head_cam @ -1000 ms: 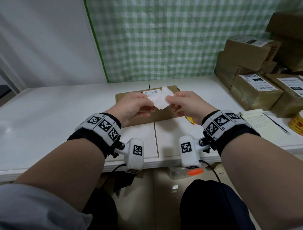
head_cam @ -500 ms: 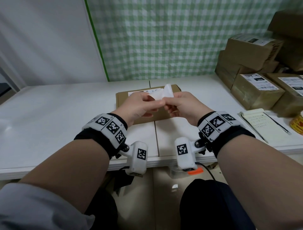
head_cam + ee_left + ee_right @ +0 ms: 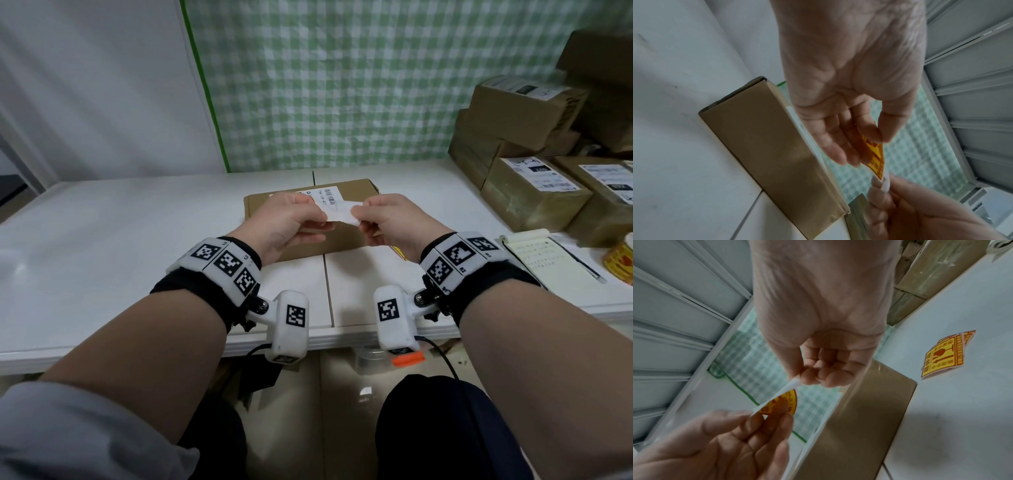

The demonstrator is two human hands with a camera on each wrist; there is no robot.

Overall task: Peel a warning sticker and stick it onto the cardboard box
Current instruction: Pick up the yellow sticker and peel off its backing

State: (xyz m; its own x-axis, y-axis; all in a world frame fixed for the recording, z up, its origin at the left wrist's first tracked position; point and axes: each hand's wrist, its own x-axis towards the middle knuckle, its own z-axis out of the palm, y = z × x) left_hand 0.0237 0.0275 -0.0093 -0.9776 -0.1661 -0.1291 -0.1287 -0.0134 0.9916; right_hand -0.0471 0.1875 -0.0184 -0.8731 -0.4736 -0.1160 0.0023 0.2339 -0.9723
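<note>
A flat cardboard box (image 3: pixel 346 240) with a white shipping label lies on the white table (image 3: pixel 120 240). Just above it both hands hold one warning sticker (image 3: pixel 342 214), seen from its white back. My left hand (image 3: pixel 320 216) pinches the yellow-orange sticker (image 3: pixel 874 151) between thumb and fingers. My right hand (image 3: pixel 359 214) pinches the white backing paper (image 3: pixel 792 385), which curls away from the sticker (image 3: pixel 781 404). The box's long side (image 3: pixel 766 146) runs below the left hand (image 3: pixel 869 149). The right hand (image 3: pixel 800 378) has its other fingers curled in.
Several taped cardboard boxes (image 3: pixel 527 113) are stacked at the back right. A notebook with a pen (image 3: pixel 541 260) and a yellow sticker roll (image 3: pixel 621 262) sit at the right. Spare yellow warning stickers (image 3: pixel 943 356) lie on the table beside the box.
Half a second ago the hands were pressed close with the paper standing up. Now they have drawn slightly apart and the paper stretches flatter between them, the backing parting from the sticker.
</note>
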